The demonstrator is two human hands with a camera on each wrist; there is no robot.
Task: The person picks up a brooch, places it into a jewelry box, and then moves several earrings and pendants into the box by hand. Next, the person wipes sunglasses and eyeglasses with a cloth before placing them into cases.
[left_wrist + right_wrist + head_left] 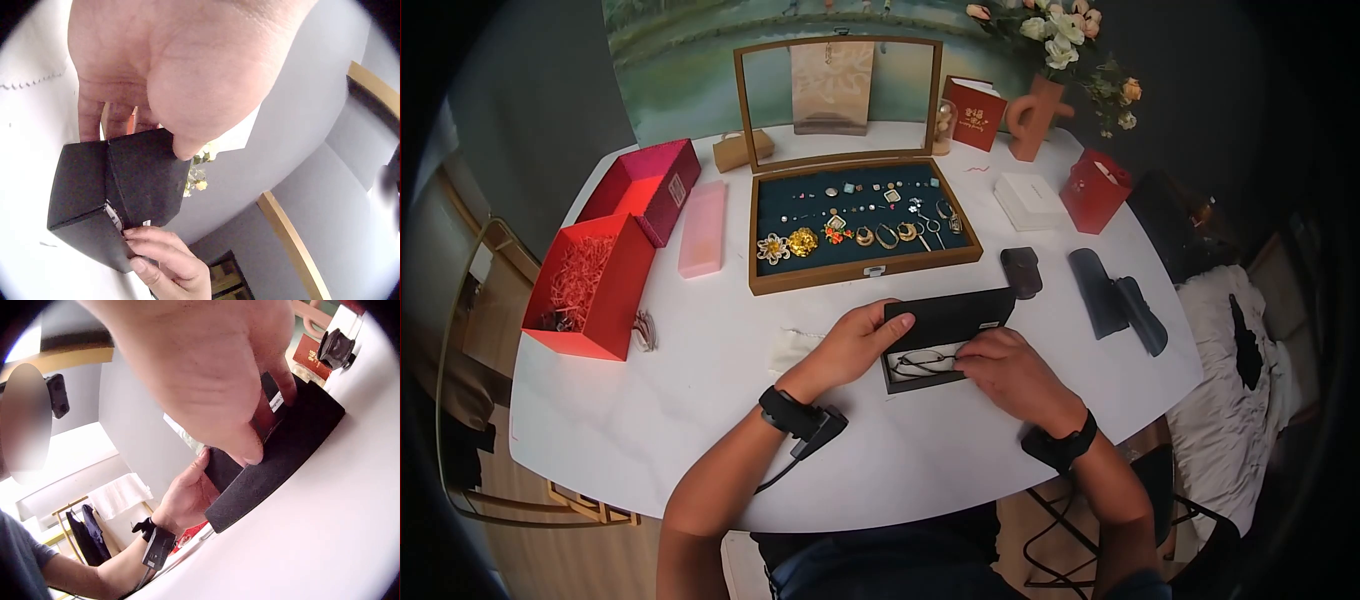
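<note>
A black box (950, 312) with its lid raised lies near the front middle of the table, and thin-framed glasses (920, 362) rest on its white lining. My left hand (855, 345) grips the lid and left end, its thumb on the lid's edge. At the box's right end, my right hand (1015, 375) has its fingers inside, by the end of the glasses; whether they pinch the glasses is hidden. The left wrist view shows the box (87, 181) from outside, with the right fingers (162, 250) at its opening. In the right wrist view the fingers reach over the box's wall (275, 462).
A wooden jewellery case (860, 280) stands open behind the box. Red boxes (635, 285) and a pink box (703, 230) are at the left. A dark pouch (1021, 273), dark cases (1100, 295), a white box (1028, 202) and a vase (1035, 120) are at the right. A white cloth (792, 350) lies beside my left hand.
</note>
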